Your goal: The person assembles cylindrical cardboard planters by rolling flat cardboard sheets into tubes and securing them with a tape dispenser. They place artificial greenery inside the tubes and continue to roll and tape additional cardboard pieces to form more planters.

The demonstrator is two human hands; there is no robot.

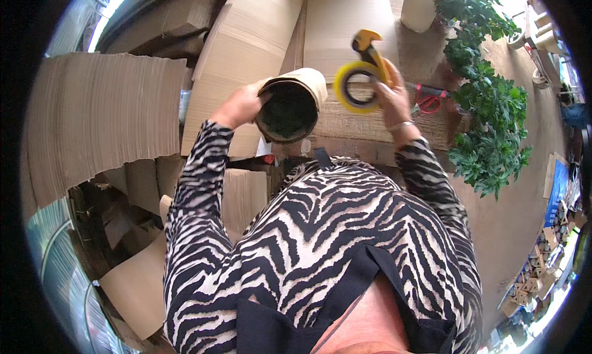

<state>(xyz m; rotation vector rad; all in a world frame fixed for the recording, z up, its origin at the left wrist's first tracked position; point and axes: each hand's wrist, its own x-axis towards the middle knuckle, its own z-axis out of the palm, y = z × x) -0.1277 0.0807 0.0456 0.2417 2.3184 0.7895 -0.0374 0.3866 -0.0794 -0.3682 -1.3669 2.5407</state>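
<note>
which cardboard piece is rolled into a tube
The cardboard tube held by the left hand, beside the tape dispenser; the cardboard stacks around it lie flat.

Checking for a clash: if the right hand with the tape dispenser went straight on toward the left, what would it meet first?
Probably the cardboard roll held by the left hand; the right hand's tape dispenser sits just beside it, though depth is unclear.

Long-sleeved top [320, 231] w/ black-white zebra stripes, dark collar at lower centre; silver bracelet [401, 126] on wrist, upper right.
</note>
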